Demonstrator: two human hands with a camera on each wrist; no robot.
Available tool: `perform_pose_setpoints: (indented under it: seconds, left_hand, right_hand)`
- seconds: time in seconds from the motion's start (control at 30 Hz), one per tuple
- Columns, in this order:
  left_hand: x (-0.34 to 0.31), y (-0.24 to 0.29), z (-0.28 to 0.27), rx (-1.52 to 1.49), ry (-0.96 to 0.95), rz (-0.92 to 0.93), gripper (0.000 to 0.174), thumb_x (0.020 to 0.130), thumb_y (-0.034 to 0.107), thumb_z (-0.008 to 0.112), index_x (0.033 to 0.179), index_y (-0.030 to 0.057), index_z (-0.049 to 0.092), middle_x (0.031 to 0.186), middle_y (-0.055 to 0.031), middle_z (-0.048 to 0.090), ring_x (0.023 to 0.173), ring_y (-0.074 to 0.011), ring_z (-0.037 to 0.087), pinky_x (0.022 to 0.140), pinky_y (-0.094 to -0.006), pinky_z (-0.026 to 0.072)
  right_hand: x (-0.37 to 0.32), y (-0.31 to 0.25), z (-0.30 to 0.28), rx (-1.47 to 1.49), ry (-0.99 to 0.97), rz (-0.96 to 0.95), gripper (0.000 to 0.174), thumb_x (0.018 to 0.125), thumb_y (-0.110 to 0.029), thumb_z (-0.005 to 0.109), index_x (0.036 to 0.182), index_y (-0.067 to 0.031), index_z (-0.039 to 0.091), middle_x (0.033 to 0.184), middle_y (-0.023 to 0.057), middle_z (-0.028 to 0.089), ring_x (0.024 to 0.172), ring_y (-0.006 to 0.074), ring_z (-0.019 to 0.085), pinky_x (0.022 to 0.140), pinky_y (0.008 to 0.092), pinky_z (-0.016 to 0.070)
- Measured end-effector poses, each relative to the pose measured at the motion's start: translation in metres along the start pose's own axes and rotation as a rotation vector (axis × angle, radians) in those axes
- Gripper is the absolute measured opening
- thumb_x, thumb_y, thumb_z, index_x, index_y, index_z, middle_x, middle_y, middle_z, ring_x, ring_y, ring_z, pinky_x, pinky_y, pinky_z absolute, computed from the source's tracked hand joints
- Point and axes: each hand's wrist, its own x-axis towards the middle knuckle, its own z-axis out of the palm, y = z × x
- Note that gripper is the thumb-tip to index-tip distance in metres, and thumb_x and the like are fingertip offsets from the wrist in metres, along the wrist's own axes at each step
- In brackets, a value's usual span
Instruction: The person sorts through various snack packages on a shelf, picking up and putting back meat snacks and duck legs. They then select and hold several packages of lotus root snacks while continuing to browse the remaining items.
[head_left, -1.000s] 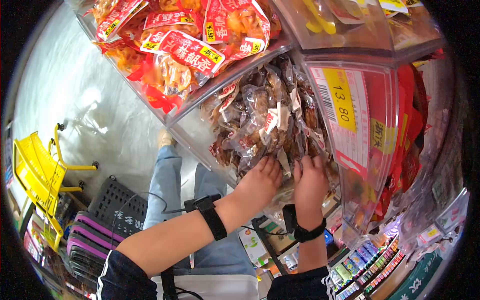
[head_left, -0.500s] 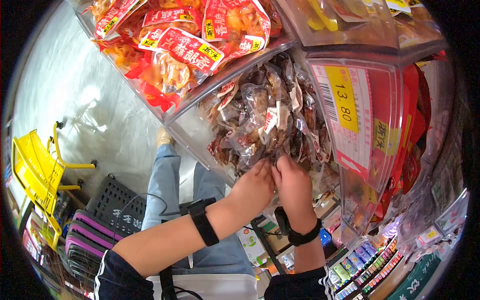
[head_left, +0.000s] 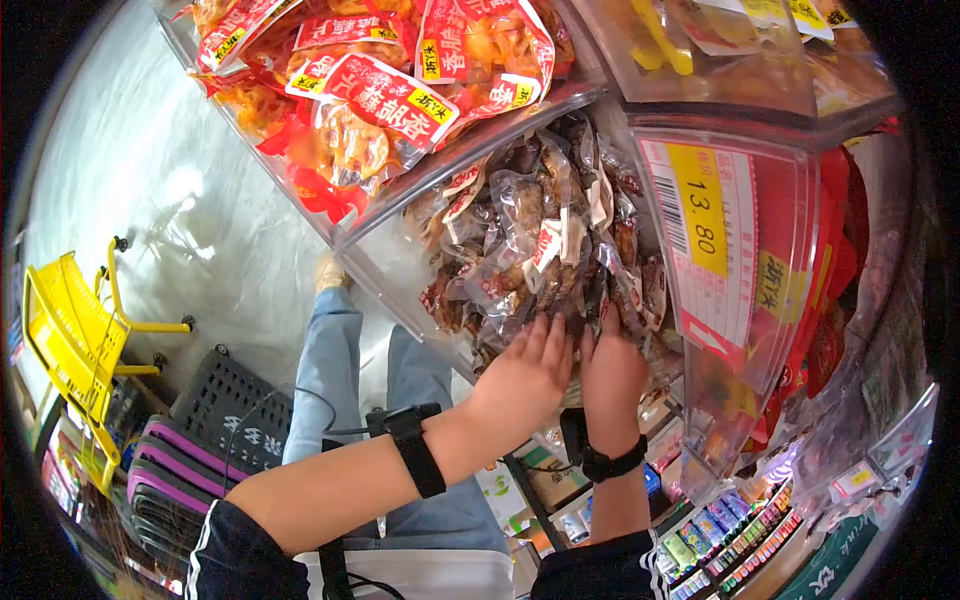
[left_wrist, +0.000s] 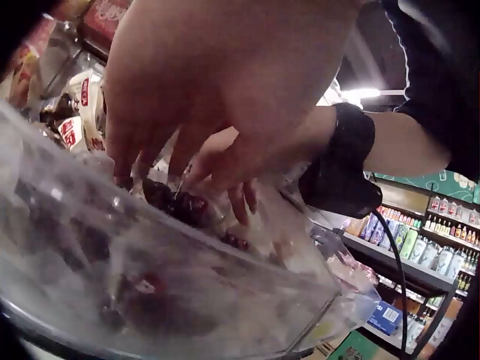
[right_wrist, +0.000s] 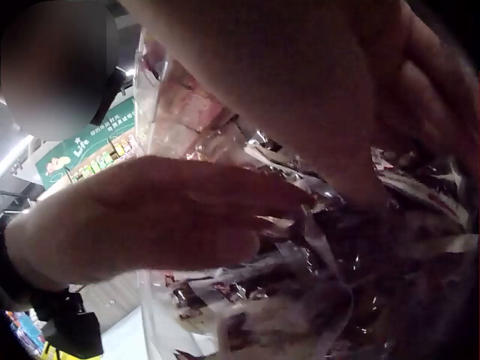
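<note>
Clear-wrapped packets of dark brown food (head_left: pixel 520 220), with white and red labels, lie heaped in a clear plastic bin (head_left: pixel 375 265). At the near end of the heap, my left hand (head_left: pixel 522 375) rests on the packets with its fingers extended. Beside it, my right hand (head_left: pixel 613 375) reaches its fingers in among them; the fingertips are partly hidden. Dark packets (left_wrist: pixel 176 206) show under both hands in the left wrist view, behind the bin's clear front wall (left_wrist: pixel 172 270). Shiny wrappers (right_wrist: pixel 315 262) lie around the fingers in the right wrist view.
Red and orange snack bags (head_left: pixel 380 110) fill the neighbouring bin. A price tag (head_left: pixel 700 220) in a clear holder stands right of the packets. A yellow cart (head_left: pixel 75 335) and stacked dark baskets (head_left: pixel 190 450) stand on the floor at left; shelves (head_left: pixel 720 540) line the lower right.
My hands came together over the near packets half a second ago. Now they are slightly apart again, with the left hand's fingers straighter and the right hand farther right.
</note>
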Motion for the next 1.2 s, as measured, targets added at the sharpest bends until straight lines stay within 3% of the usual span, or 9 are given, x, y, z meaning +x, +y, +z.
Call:
perform_pose_setpoints:
  seconds: [0.27, 0.33, 0.43, 0.53, 0.63, 0.67, 0.8, 0.9, 1.2]
  left_hand:
    - [-0.008, 0.008, 0.014, 0.113, -0.042, 0.066, 0.054, 0.076, 0.015, 0.05, 0.125, -0.0064, 0.045, 0.132, -0.0251, 0.04, 0.119, -0.0382, 0.043, 0.103, -0.042, 0.0328]
    - [-0.004, 0.001, 0.007, 0.144, -0.048, 0.087, 0.055, 0.076, 0.016, 0.051, 0.126, -0.006, 0.045, 0.132, -0.024, 0.041, 0.12, -0.0376, 0.043, 0.104, -0.0426, 0.0315]
    - [0.001, 0.003, -0.012, 0.177, -0.143, 0.083, 0.055, 0.076, 0.018, 0.05, 0.126, -0.0052, 0.045, 0.131, -0.0227, 0.042, 0.122, -0.0365, 0.041, 0.104, -0.0437, 0.0302]
    - [0.009, 0.004, -0.016, 0.095, 0.006, 0.036, 0.054, 0.076, 0.018, 0.051, 0.124, -0.0051, 0.046, 0.129, -0.0212, 0.044, 0.123, -0.0355, 0.039, 0.105, -0.0451, 0.0288]
    - [0.017, 0.0, -0.02, 0.089, 0.057, 0.073, 0.053, 0.076, 0.018, 0.051, 0.123, -0.0052, 0.047, 0.131, -0.0211, 0.042, 0.125, -0.0364, 0.037, 0.106, -0.0449, 0.0271]
    - [0.018, -0.001, -0.01, 0.076, 0.026, 0.073, 0.053, 0.076, 0.018, 0.051, 0.123, -0.0049, 0.047, 0.133, -0.021, 0.041, 0.126, -0.0364, 0.036, 0.107, -0.0445, 0.0265]
    - [0.022, -0.002, 0.02, 0.067, -0.067, 0.072, 0.05, 0.077, 0.017, 0.051, 0.122, -0.0036, 0.049, 0.136, -0.0209, 0.037, 0.129, -0.036, 0.033, 0.108, -0.0424, 0.0246]
    - [0.021, -0.003, 0.018, 0.088, -0.069, 0.082, 0.048, 0.077, 0.017, 0.051, 0.12, -0.0028, 0.051, 0.136, -0.0206, 0.038, 0.129, -0.0355, 0.032, 0.108, -0.0417, 0.0246]
    - [0.003, 0.002, -0.011, 0.059, 0.037, 0.108, 0.038, 0.075, 0.015, 0.051, 0.108, -0.0021, 0.059, 0.122, -0.0185, 0.051, 0.12, -0.0345, 0.042, 0.104, -0.0433, 0.0296]
  right_hand:
    - [-0.016, 0.008, -0.022, -0.16, 0.011, -0.119, 0.041, 0.08, -0.014, 0.055, 0.121, -0.0082, 0.051, 0.067, 0.0162, 0.062, 0.06, 0.0312, 0.062, 0.054, 0.0427, 0.0489]
    - [-0.022, -0.011, -0.041, -0.186, -0.124, -0.103, 0.042, 0.081, -0.014, 0.054, 0.122, -0.0066, 0.05, 0.073, 0.0148, 0.063, 0.06, 0.0279, 0.063, 0.053, 0.0412, 0.0494]
    - [-0.01, -0.014, -0.035, -0.11, -0.321, -0.08, 0.047, 0.083, -0.012, 0.049, 0.128, -0.0025, 0.04, 0.107, 0.024, 0.057, 0.08, 0.0346, 0.064, 0.063, 0.0413, 0.053]
    - [-0.005, -0.012, -0.033, 0.135, -0.338, -0.085, 0.042, 0.082, -0.01, 0.049, 0.122, 0.0001, 0.045, 0.109, 0.0242, 0.055, 0.086, 0.0364, 0.061, 0.072, 0.0435, 0.0515]
    - [-0.009, 0.011, -0.038, 0.272, -0.168, -0.335, 0.037, 0.084, -0.013, 0.051, 0.119, -0.0029, 0.049, 0.095, 0.0198, 0.06, 0.085, 0.0353, 0.061, 0.068, 0.0418, 0.0493]
    - [-0.01, 0.012, -0.053, 0.222, -0.247, -0.318, 0.031, 0.085, -0.013, 0.051, 0.114, -0.003, 0.051, 0.095, 0.0196, 0.059, 0.084, 0.0346, 0.061, 0.071, 0.0406, 0.0484]
    - [-0.018, 0.014, -0.051, 0.341, 0.021, 0.102, 0.025, 0.082, -0.008, 0.056, 0.106, -0.0022, 0.055, 0.095, 0.016, 0.059, 0.088, 0.0327, 0.059, 0.074, 0.0397, 0.047]
    - [-0.004, 0.007, -0.034, 0.237, 0.158, -0.183, 0.03, 0.082, -0.004, 0.054, 0.111, -0.0041, 0.057, 0.1, 0.0163, 0.057, 0.09, 0.0334, 0.057, 0.075, 0.039, 0.0468]
    - [0.005, -0.004, -0.038, 0.012, -0.117, -0.172, 0.041, 0.079, 0.002, 0.048, 0.119, -0.0065, 0.055, 0.104, 0.0173, 0.055, 0.092, 0.0353, 0.056, 0.078, 0.0396, 0.0466]
